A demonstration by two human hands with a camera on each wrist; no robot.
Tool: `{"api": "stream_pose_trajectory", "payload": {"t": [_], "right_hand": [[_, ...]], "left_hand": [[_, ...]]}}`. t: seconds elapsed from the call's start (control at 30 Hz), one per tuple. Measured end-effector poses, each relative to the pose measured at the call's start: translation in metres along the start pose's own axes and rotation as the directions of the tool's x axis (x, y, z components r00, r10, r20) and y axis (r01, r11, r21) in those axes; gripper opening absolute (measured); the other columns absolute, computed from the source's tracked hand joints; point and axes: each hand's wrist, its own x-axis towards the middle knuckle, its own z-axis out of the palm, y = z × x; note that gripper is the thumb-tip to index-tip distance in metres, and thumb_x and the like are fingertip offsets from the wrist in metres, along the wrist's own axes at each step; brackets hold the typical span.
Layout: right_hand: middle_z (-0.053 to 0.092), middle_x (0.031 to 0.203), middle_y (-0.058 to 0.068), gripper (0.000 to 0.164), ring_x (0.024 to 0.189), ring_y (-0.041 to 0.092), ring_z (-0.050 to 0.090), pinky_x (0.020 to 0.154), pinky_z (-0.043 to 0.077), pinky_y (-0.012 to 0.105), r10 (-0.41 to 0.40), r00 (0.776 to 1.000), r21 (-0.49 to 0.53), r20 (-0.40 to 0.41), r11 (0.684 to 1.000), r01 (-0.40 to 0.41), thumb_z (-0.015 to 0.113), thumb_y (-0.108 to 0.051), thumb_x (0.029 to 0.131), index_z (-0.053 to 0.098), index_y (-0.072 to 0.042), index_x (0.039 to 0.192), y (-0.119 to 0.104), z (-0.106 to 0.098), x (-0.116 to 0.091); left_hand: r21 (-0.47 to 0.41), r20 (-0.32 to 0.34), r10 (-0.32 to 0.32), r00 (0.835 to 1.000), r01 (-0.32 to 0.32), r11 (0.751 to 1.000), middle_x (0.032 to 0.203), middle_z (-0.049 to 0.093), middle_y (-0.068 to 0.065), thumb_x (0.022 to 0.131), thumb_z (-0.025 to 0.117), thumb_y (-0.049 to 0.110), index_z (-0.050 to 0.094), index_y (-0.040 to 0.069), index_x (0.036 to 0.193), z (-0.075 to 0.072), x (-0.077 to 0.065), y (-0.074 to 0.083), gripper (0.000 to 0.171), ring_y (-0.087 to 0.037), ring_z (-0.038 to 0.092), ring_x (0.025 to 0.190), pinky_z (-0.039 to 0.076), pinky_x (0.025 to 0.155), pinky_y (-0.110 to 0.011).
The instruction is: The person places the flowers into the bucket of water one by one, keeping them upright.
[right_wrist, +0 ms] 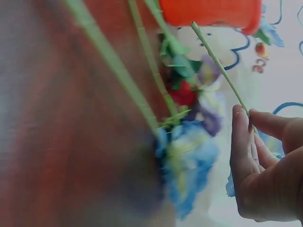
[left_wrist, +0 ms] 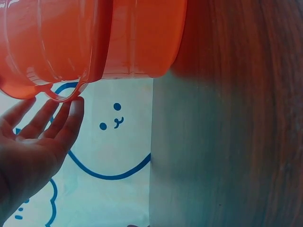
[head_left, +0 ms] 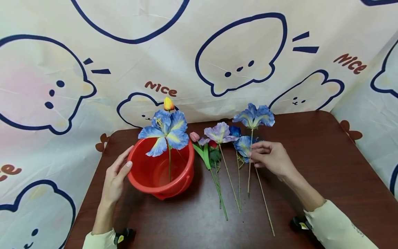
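My left hand (head_left: pixel 114 178) rests its fingertips and thumb against the left side of a red bucket (head_left: pixel 183 185), its fingers fairly straight. In the left wrist view, the fingertips touch the bucket near a small loop on its rim. A large blue artificial flower (head_left: pixel 178 129) and a red-yellow tulip (head_left: pixel 169 103) stand in the bucket. On the right, my right hand (head_left: pixel 273 159) pinches the stem of another blue artificial flower (head_left: pixel 253 116) between thumb and fingers, bloom up. Its bare stem end (right_wrist: pixel 208 45) points toward the bucket in the right wrist view.
Between bucket and right hand lie several artificial flowers: a pink tulip (head_left: pixel 194 137), a lilac flower (head_left: pixel 220 133), a red one (head_left: pixel 212 144) and a blue one (head_left: pixel 243 145), stems toward me. A patterned cloth (head_left: pixel 248 41) hangs behind the dark wooden table (head_left: pixel 329 166).
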Motion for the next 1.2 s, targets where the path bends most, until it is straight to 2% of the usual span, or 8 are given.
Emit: {"api": "stream_pose_trajectory", "payload": {"t": [0.27, 0.47, 0.57, 0.73, 0.83, 1.0, 1.07, 1.2], "right_hand": [[0.081, 0.099, 0.009, 0.036, 0.083, 0.015, 0.08, 0.073, 0.068, 0.035, -0.11, 0.994, 0.026, -0.008, 0.994, 0.111, 0.076, -0.015, 0.101, 0.068, 0.008, 0.128, -0.047, 0.007, 0.003], [0.081, 0.095, -0.002, 0.03, 0.083, 0.017, 0.081, 0.075, 0.068, 0.035, -0.202, 0.979, 0.114, -0.033, 0.972, 0.205, 0.078, -0.016, 0.1, 0.072, 0.003, 0.124, -0.08, 0.021, 0.008], [0.081, 0.095, -0.003, 0.026, 0.081, 0.015, 0.08, 0.074, 0.068, 0.033, -0.229, 0.972, 0.181, -0.048, 0.955, 0.234, 0.078, -0.012, 0.099, 0.075, 0.002, 0.121, -0.095, 0.032, 0.01], [0.081, 0.094, -0.001, 0.019, 0.079, 0.015, 0.079, 0.073, 0.068, 0.034, -0.265, 0.964, 0.292, -0.039, 0.919, 0.264, 0.078, -0.007, 0.097, 0.076, 0.0, 0.115, -0.115, 0.055, 0.014], [0.082, 0.094, 0.0, 0.019, 0.08, 0.016, 0.079, 0.073, 0.068, 0.036, -0.295, 0.955, 0.311, -0.033, 0.905, 0.29, 0.078, -0.006, 0.097, 0.075, -0.001, 0.115, -0.124, 0.07, 0.017], [0.082, 0.098, 0.009, 0.023, 0.082, 0.017, 0.08, 0.073, 0.068, 0.037, -0.355, 0.935, 0.329, -0.013, 0.881, 0.34, 0.079, -0.006, 0.097, 0.074, 0.002, 0.117, -0.137, 0.094, 0.023], [0.081, 0.099, 0.012, 0.023, 0.078, 0.018, 0.08, 0.073, 0.068, 0.037, -0.367, 0.93, 0.337, -0.002, 0.875, 0.346, 0.079, -0.006, 0.097, 0.074, 0.003, 0.117, -0.139, 0.104, 0.026], [0.081, 0.097, 0.012, 0.022, 0.073, 0.022, 0.08, 0.07, 0.068, 0.035, -0.351, 0.936, 0.32, 0.005, 0.888, 0.331, 0.08, -0.008, 0.097, 0.075, 0.002, 0.117, -0.137, 0.123, 0.03]], "left_hand": [[0.007, 0.002, 0.0, 1.0, 0.0, 1.0, 0.144, 0.061, 0.024, 0.109, 0.056, 0.016, 0.05, 0.012, 0.161, 0.0, -0.001, 0.0, 0.052, 0.004, 0.068, 0.119, 0.061, 0.086, -0.015], [0.002, 0.008, 0.004, 1.0, -0.004, 1.0, 0.145, 0.061, 0.024, 0.11, 0.055, 0.017, 0.05, 0.012, 0.161, 0.0, -0.001, 0.001, 0.052, 0.005, 0.068, 0.119, 0.061, 0.087, -0.015], [-0.003, 0.009, 0.006, 1.0, -0.006, 1.0, 0.144, 0.061, 0.025, 0.11, 0.055, 0.017, 0.049, 0.01, 0.161, 0.0, -0.001, 0.001, 0.052, 0.006, 0.068, 0.118, 0.061, 0.087, -0.015], [-0.003, 0.003, 0.01, 1.0, -0.01, 1.0, 0.143, 0.061, 0.026, 0.11, 0.055, 0.017, 0.05, 0.01, 0.161, 0.0, -0.001, 0.001, 0.052, 0.006, 0.068, 0.118, 0.061, 0.087, -0.015], [-0.006, -0.001, 0.012, 1.0, -0.012, 1.0, 0.144, 0.061, 0.025, 0.11, 0.055, 0.016, 0.05, 0.011, 0.161, -0.001, -0.001, 0.001, 0.051, 0.005, 0.068, 0.118, 0.061, 0.087, -0.015], [-0.009, -0.005, 0.013, 1.0, -0.013, 1.0, 0.144, 0.061, 0.024, 0.11, 0.055, 0.017, 0.051, 0.013, 0.161, -0.002, -0.001, 0.001, 0.051, 0.005, 0.069, 0.118, 0.06, 0.087, -0.015], [-0.008, 0.0, 0.011, 1.0, -0.011, 1.0, 0.144, 0.061, 0.024, 0.11, 0.055, 0.017, 0.05, 0.013, 0.161, -0.002, -0.001, 0.001, 0.051, 0.006, 0.069, 0.118, 0.061, 0.087, -0.015], [-0.021, 0.015, 0.009, 1.0, -0.009, 1.0, 0.144, 0.061, 0.023, 0.11, 0.055, 0.016, 0.049, 0.012, 0.161, -0.001, -0.001, 0.0, 0.052, 0.005, 0.069, 0.118, 0.061, 0.087, -0.016]]}}
